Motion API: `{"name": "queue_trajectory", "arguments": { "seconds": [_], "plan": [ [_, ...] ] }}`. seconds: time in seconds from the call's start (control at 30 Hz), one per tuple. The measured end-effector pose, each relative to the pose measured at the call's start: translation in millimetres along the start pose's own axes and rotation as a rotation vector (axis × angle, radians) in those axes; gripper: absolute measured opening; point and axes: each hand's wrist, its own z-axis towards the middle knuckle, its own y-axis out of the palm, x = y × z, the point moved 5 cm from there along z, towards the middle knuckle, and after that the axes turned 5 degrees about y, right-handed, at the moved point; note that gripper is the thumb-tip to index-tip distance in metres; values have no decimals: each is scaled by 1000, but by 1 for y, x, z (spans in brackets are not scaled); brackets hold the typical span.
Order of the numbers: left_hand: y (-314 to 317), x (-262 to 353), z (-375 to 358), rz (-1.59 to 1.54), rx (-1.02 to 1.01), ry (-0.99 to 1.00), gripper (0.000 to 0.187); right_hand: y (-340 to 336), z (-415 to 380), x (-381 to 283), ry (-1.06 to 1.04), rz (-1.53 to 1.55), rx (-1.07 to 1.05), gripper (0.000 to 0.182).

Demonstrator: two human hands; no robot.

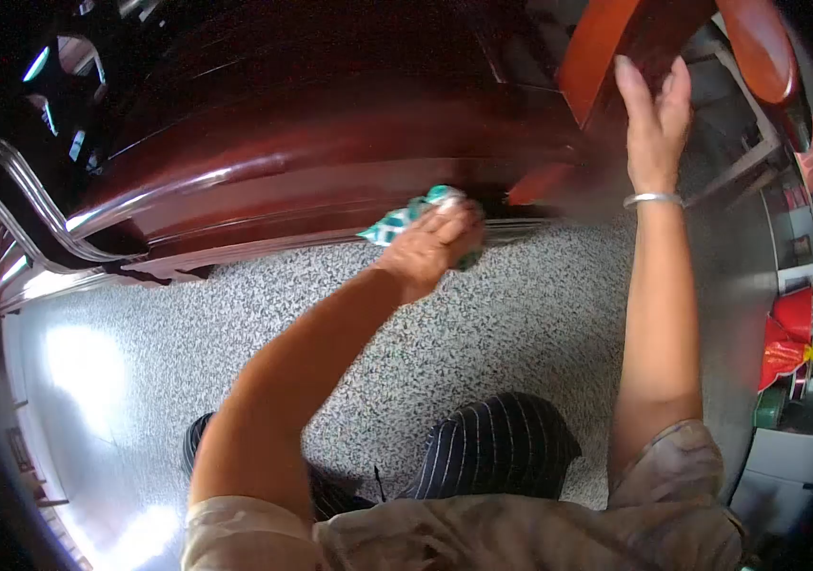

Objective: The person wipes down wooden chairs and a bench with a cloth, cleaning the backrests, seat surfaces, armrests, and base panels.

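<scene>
My left hand (426, 246) is closed on a green and white patterned cloth (387, 226), pressed to the lower front edge of a polished dark red wooden bench or chair (311, 195). The fingers are slightly blurred, and part of the cloth is hidden beneath them. Farther right, my right hand (656, 128) reaches up beside a reddish wooden upright (599, 52) of the same furniture. Its thumb and a finger are stretched apart and seem to rest against the wood; the other fingers are hard to see. A silver bangle (654, 199) circles that wrist.
Speckled grey floor (359, 333) lies below the furniture, with my striped trouser knees (497, 447) over it. A curved wooden armrest (759, 48) juts out at upper right. A red bag with a yellow tie (787, 343) and white boxes (787, 457) stand at the right.
</scene>
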Motion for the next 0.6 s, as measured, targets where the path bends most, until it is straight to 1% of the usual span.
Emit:
{"name": "queue_trajectory", "arguments": {
  "seconds": [0.03,0.07,0.1,0.13,0.17,0.2,0.23,0.3,0.33,0.37,0.4,0.43,0.47,0.5,0.53,0.57,0.6],
  "plan": [
    [-1,-10,-19,22,-36,-53,54,-1,4,0,-72,-126,-29,84],
    [-11,-25,-39,-178,-69,-285,51,-1,7,-2,-9,-63,-12,88],
    [-37,-26,-61,-232,18,-370,55,-2,9,-1,-5,-70,-9,88],
    [-42,-34,-83,94,-2,-172,63,2,12,7,126,83,-85,88],
    [-55,-38,-104,229,39,-144,65,7,13,12,255,241,-161,88],
    [-75,-42,-112,135,78,-294,58,7,14,14,304,219,-161,98],
    [-85,-45,-114,211,39,-389,53,6,16,23,302,225,-166,98],
    [-101,-36,-99,-176,312,-604,50,1,21,48,335,216,-94,110],
    [-98,-25,-83,-407,228,-757,49,5,15,34,359,193,-86,119],
    [-92,-15,-61,-389,338,-577,45,6,17,35,352,197,-89,119],
    [-87,-4,-36,-310,375,-453,42,4,18,40,345,183,-96,118],
    [-75,1,-13,-282,459,-412,39,3,18,43,339,167,-104,117],
    [-63,5,7,-308,538,-426,37,4,16,35,324,170,-115,113],
    [-59,12,25,-354,588,-448,38,5,16,36,331,165,-118,113],
    [-50,13,41,-374,676,-470,34,3,16,37,306,156,-93,109],
    [-45,16,54,-376,649,-549,29,1,16,37,279,147,-66,104],
    [-38,18,65,-377,522,-668,27,4,14,30,284,144,-68,104]
  ]
}}
